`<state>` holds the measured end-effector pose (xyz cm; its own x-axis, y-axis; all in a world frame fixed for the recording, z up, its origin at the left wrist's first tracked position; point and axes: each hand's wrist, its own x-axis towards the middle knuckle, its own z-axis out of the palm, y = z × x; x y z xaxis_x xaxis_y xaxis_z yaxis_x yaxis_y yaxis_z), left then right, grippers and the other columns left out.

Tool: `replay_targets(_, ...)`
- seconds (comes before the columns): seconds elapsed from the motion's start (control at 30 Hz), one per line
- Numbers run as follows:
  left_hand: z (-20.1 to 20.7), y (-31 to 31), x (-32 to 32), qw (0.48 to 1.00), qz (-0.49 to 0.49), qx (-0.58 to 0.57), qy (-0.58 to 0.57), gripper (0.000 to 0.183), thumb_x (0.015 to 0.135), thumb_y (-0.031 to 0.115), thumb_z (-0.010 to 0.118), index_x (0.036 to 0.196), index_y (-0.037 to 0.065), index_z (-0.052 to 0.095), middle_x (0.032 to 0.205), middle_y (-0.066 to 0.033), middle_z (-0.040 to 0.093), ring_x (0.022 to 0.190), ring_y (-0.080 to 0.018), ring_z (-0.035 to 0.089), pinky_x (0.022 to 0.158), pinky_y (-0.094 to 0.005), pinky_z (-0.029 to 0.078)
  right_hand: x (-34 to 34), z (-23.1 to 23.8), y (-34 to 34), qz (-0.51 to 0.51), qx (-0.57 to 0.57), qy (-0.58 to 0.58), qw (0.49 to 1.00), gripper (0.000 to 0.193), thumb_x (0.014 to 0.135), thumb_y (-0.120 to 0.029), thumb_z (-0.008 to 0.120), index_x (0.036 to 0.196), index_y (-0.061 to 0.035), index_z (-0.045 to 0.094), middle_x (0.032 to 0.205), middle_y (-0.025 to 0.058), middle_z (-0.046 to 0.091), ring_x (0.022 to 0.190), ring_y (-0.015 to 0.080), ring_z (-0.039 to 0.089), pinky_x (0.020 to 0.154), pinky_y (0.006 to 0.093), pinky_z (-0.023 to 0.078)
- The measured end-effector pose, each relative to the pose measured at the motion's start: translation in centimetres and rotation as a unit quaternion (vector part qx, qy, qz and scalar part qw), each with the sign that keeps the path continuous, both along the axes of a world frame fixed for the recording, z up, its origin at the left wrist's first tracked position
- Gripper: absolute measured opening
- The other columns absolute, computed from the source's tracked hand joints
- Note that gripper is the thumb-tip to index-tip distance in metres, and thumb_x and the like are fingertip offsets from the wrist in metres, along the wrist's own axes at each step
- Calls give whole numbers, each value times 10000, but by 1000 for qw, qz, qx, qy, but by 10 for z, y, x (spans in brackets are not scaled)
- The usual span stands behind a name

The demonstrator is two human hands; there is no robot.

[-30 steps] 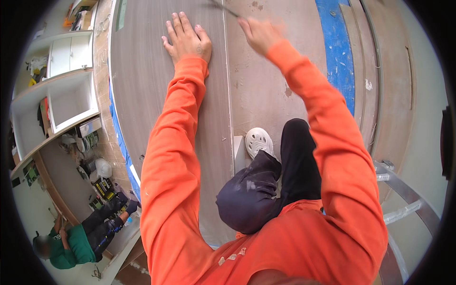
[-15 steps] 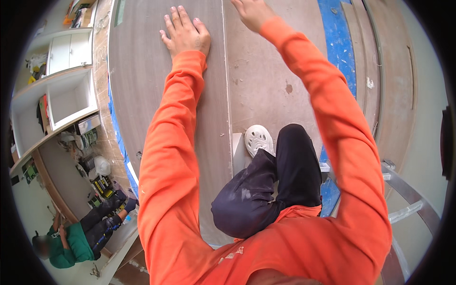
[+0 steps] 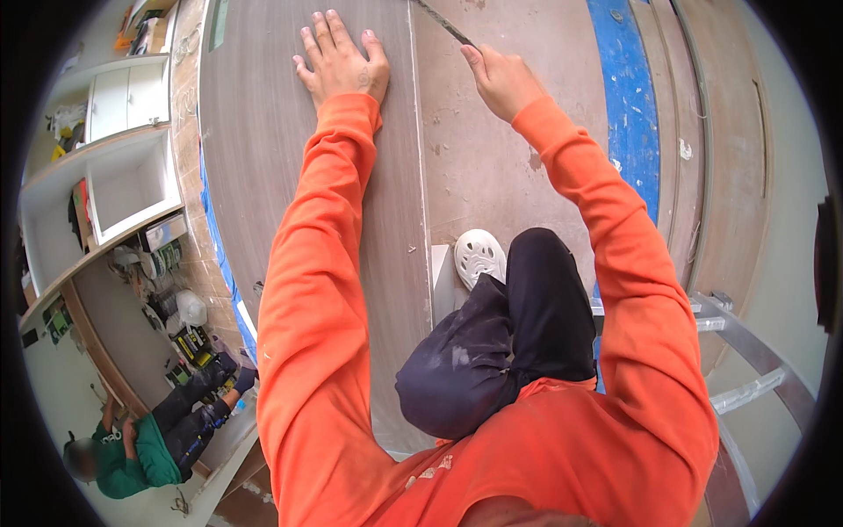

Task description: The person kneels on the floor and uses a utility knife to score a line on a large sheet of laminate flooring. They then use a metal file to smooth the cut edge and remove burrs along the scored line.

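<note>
While the left hand [image 3: 344,66] is lying flat with its fingers spread wide, pressing on a grey wood-grain panel [image 3: 250,158], a worker in an orange top [image 3: 320,290] is gripping a thin dark tool [image 3: 450,26] in the right hand [image 3: 507,83]. Fingers are closing around its near end, and the tool is slanting up and left from the fist toward the panel's pale edge, its far tip running out of view; its exact kind is escaping identification. The panel is stretching under and around the left hand, its long edge passing between the two hands. Beneath the right hand, a scuffed brown surface [image 3: 492,180] is spreading out, with a blue strip [image 3: 634,132] running to that hand's right. Between the hands but nearer the body, a white perforated clog [image 3: 479,256] is showing beyond a bent knee. Right of and below the right hand, a metal ladder [image 3: 749,390] is standing. Well left of the left hand, white cabinets [image 3: 110,104] are lining the room, and a co-worker in green [image 3: 145,452] is appearing below them.
</note>
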<state>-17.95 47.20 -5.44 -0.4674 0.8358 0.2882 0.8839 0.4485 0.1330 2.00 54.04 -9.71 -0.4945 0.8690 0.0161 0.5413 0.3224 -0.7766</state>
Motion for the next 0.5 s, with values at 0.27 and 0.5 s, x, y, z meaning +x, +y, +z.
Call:
replay_targets(0.27,0,2,-4,998,10,-45,38,648,969,374,391,1511,33,294,1585,-147,268,1475,-291,215,1185,-514,150,-18,4,13,6,42,28,999,466,1027,-409,379,974,-13,617,802,273,632,789,497,588,727,547,484)
replay_targets(0.5,2,15,2,999,1,-34,7,654,970,378,384,1512,25,288,1592,-143,254,1479,-287,205,1189,-508,140,-26,-24,52,49,231,18,972,472,1030,-400,376,912,-11,615,784,265,632,772,473,607,732,545,490)
